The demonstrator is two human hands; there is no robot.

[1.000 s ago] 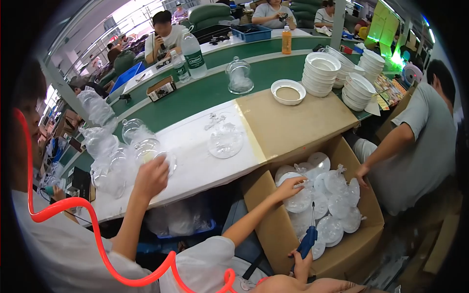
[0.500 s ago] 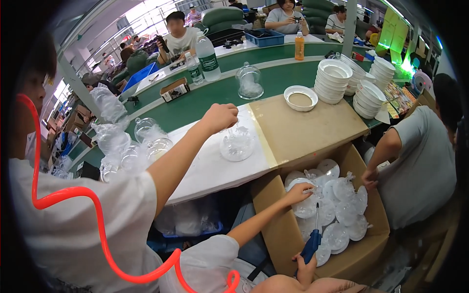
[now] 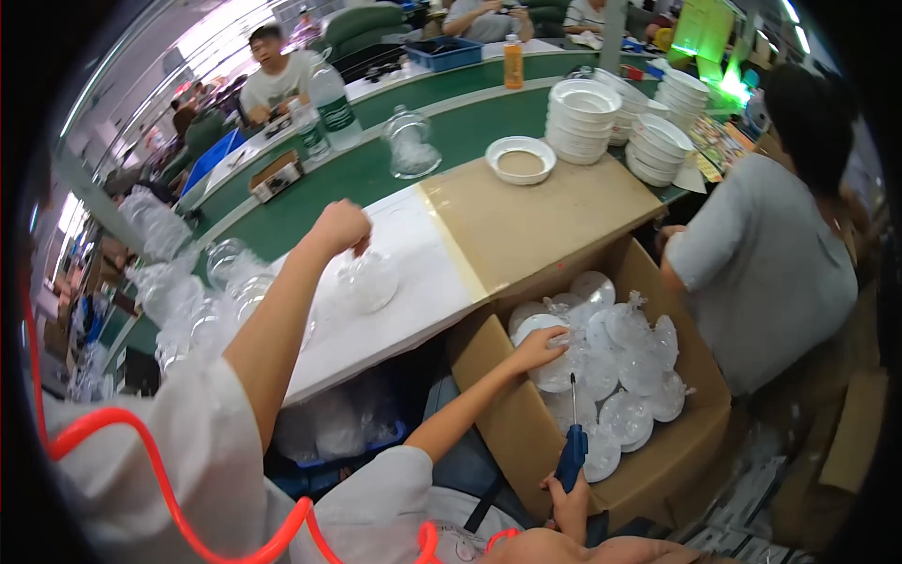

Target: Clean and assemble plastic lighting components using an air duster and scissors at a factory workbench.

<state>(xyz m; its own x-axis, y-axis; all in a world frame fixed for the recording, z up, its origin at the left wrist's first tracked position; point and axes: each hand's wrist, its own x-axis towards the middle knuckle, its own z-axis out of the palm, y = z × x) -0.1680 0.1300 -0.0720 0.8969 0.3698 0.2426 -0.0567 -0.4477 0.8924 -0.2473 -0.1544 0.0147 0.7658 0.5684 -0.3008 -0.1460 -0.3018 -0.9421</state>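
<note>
My right hand point(image 3: 569, 508), low in the picture, is closed around a blue air blow gun point(image 3: 571, 461). Its thin dark nozzle points up, over the near side of a cardboard box point(image 3: 498, 385). Inside the box lie several clear and white plastic domes point(image 3: 601, 367), some wrapped in thin film. My left hand does not show; bare skin at the lower edge belongs to a part I cannot make out. A co-worker's hand point(image 3: 542, 350) touches the domes. Their other hand point(image 3: 340, 228) is above a clear dome point(image 3: 368, 284) on the white worktop point(image 3: 413, 315).
A red coiled hose point(image 3: 146, 428) crosses the lower left. White bowl-shaped stacks point(image 3: 578, 127), a single white ring-rimmed dish point(image 3: 520, 160) and water bottles point(image 3: 334, 103) stand beyond the worktop. Another person point(image 3: 761, 263) sits right of the box. Wrapped domes point(image 3: 197, 310) crowd the left.
The view has swung to the right, so most things appear farther left and higher. My right hand still holds the air blow gun. The co-worker's hands stay at the dome and the box.
</note>
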